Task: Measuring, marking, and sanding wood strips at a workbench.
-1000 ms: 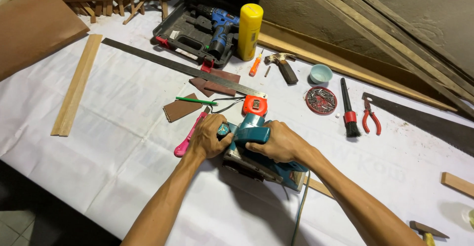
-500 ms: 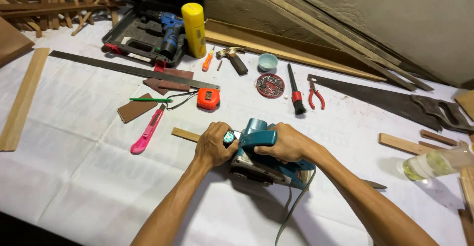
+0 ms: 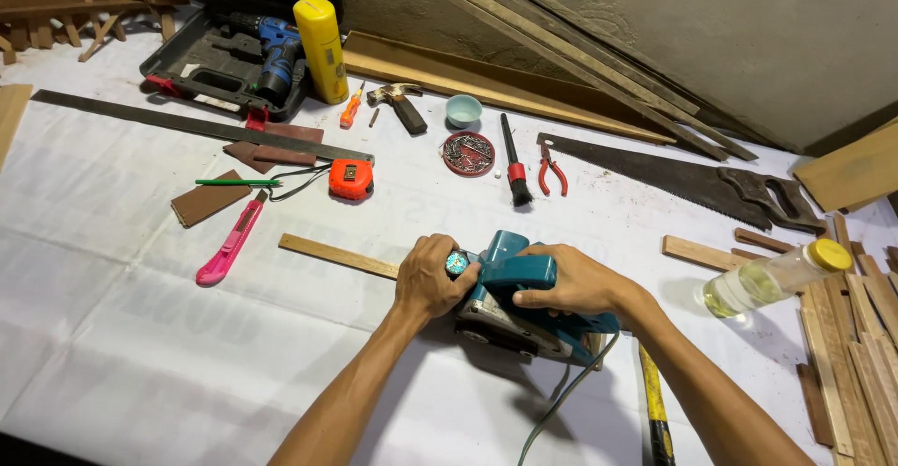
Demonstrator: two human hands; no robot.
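Looking down from the head camera, two bare forearms reach onto a white-covered table (image 3: pixel 140 335). Much of the teal electric planer (image 3: pixel 524 307) is hidden under both hands, so its underside and the part of the wooden strip (image 3: pixel 337 255) beneath it cannot be seen. A yellow-handled tool (image 3: pixel 653 405) by the right forearm is cut off at the bottom edge.

The left hand (image 3: pixel 430 279) is clenched around the round knob at the planer's front end, fingers curled fully over it. The right hand (image 3: pixel 575 281) is wrapped tight around the top handle, knuckles up.

The planer sits near the middle of the table, resting on the strip. Its long axis runs left to right, tilted slightly downward to the right, with the front pointing left along the strip. Its cord (image 3: pixel 561 400) trails from the rear toward the bottom edge. The strip lies on the same line, its free end sticking out to the left.

Further back lie a pink utility knife (image 3: pixel 229 241), an orange tape measure (image 3: pixel 351 179), a handsaw (image 3: pixel 673 178) and a plastic bottle (image 3: pixel 776 277).
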